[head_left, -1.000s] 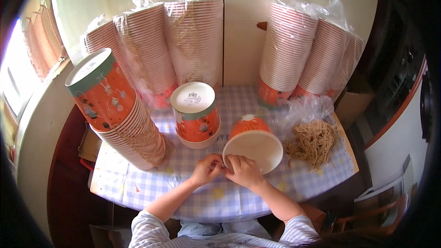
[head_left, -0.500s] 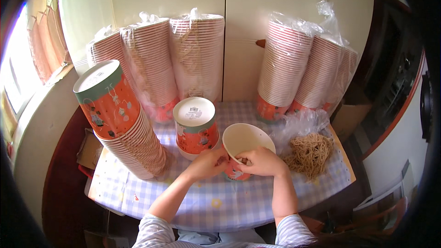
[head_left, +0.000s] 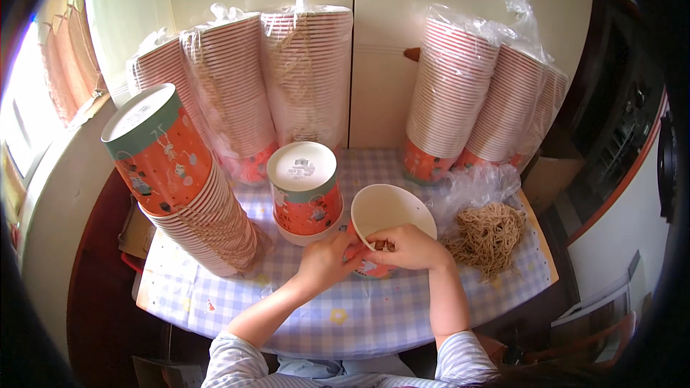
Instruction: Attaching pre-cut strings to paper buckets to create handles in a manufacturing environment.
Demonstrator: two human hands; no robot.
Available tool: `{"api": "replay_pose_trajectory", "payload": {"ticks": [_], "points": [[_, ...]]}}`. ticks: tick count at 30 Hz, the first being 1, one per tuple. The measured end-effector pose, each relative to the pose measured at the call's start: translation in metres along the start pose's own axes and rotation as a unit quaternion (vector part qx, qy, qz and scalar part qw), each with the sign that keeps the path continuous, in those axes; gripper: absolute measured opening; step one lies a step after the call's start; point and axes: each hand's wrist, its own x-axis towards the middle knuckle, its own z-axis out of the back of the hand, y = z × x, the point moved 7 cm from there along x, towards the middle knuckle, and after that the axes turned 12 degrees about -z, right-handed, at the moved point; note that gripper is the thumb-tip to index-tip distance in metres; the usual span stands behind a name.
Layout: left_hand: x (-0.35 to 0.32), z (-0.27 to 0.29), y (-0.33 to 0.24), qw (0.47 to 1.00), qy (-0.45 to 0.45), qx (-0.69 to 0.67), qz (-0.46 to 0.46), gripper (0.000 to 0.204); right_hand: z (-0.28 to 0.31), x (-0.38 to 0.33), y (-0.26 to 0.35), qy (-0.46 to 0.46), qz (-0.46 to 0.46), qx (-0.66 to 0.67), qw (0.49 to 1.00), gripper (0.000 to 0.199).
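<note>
An orange and green printed paper bucket stands upright in front of me, its white inside showing and its mouth facing up. My left hand is closed at the bucket's near left side, fingers against the wall just below the rim. Over the near rim curls my right hand, its fingers pinched on the bucket's edge. Small brown bits show by its fingertips; I cannot make out what they are. Both hands' fingertips meet close together, partly hidden. Left of them, another paper bucket stands upside down.
A tilted stack of nested buckets rises at the left. Bagged bucket stacks line the back left, with more bagged stacks at the back right. A tangle of brown twine lies beside clear plastic on the checked tablecloth.
Both hands stay at the bucket's near rim. My left fingers have shifted slightly right, towards the right hand. The whole view has moved a little.
</note>
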Motion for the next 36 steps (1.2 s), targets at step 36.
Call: {"api": "replay_pose_trajectory", "payload": {"ticks": [36], "points": [[-0.004,-0.003,0.04,0.827,0.019,-0.534,0.177,0.005,0.004,-0.002,-0.013,-0.064,-0.09,-0.077,0.991,0.04]]}}
